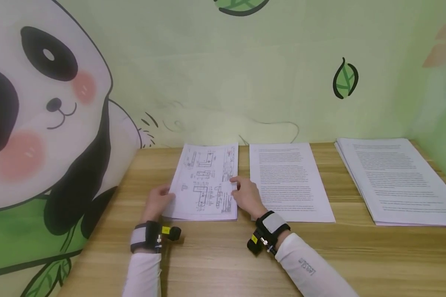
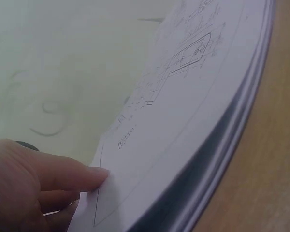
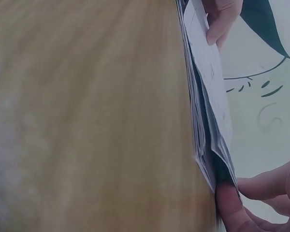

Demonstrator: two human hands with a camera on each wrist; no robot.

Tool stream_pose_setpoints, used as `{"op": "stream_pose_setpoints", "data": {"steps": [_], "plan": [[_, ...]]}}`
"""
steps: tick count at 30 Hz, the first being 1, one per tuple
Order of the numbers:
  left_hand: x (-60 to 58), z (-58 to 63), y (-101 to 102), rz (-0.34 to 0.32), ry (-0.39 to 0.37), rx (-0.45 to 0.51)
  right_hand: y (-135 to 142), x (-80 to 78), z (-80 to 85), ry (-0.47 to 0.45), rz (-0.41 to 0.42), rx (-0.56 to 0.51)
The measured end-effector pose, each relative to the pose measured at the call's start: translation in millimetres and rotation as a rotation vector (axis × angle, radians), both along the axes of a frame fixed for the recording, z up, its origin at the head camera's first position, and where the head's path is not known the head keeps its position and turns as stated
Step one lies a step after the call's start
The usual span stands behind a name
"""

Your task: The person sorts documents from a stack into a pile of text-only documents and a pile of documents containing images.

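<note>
A stack of paper (image 1: 183, 208) printed with technical drawings lies on the wooden table, between my two hands. My left hand (image 1: 159, 202) holds its left edge, and the left wrist view has one digit (image 2: 97, 178) on the top sheet with other fingers behind the edge. At the opposite edge, my right hand (image 1: 248, 197) pinches the upper sheets (image 3: 217, 104) between thumb and finger. A dark gap separates these from the lower sheets (image 3: 197, 135) in the right wrist view. How many sheets each hand holds cannot be told.
Just right of my right hand lies a text-printed sheet (image 1: 290, 181), partly behind that hand. Farther right is a thicker stack of text pages (image 1: 397, 181). A pale green wall (image 1: 208, 82) with a panda picture (image 1: 78, 136) borders the table (image 1: 208, 264) behind and left.
</note>
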State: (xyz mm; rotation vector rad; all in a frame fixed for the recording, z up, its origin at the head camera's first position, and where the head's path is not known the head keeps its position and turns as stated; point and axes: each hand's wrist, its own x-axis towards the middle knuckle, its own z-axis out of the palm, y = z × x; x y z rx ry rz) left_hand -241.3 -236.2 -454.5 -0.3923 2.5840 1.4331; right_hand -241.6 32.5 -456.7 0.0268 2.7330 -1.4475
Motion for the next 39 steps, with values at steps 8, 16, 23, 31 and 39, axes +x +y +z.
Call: {"op": "stream_pose_setpoints", "data": {"steps": [8, 16, 23, 31, 39], "plan": [[5.3, 4.3, 2.7, 0.034, -0.014, -0.027, 5.3, 1.2, 6.5, -0.011, 0.039, 0.008], [11.0, 15.7, 5.3, 0.116, -0.053, -0.014, 23.1, 8.2, 17.7, -0.001, 0.11, -0.007], [10.9, 25.3, 13.3, 0.137, -0.021, 0.078, 58.2, 13.8, 26.9, 0.086, 0.145, -0.031], [6.9, 37.5, 28.8, 0.086, 0.037, 0.12, 113.7, 16.5, 37.9, 0.174, 0.108, 0.046], [1.3, 44.9, 58.1, -0.039, 0.137, 0.112, 182.7, 25.8, 45.2, 0.146, 0.051, 0.119]]}}
